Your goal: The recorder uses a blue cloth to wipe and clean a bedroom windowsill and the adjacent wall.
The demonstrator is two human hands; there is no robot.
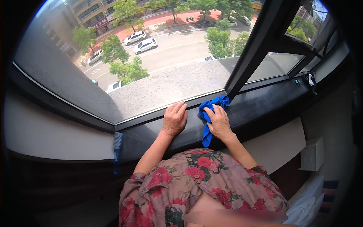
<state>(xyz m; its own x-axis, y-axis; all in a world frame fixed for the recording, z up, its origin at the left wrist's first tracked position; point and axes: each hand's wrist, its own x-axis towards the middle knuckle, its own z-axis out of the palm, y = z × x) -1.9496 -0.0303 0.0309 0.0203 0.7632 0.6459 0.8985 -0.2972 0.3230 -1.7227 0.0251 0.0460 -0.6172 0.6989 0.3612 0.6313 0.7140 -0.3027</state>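
My right hand (219,122) grips a bright blue cloth (206,138) and presses it to the dark windowsill (147,135), close to the foot of the upright window post. One end of the cloth hangs toward me, and another part bunches beyond my fingertips. To the left, my left hand (175,118) lies palm down at the bottom rail of the window frame, its fingers stretched out and nothing held. A blue brush (118,143) with pale bristles rests at the sill's left end, its handle pointing toward me.
The large window pane (170,72) rises beyond my hands, with a street, trees and parked cars below outside. A thick dark post (251,47) stands at its right. Small dark and white items (311,80) sit at the sill's far right. A white box (312,154) is lower right.
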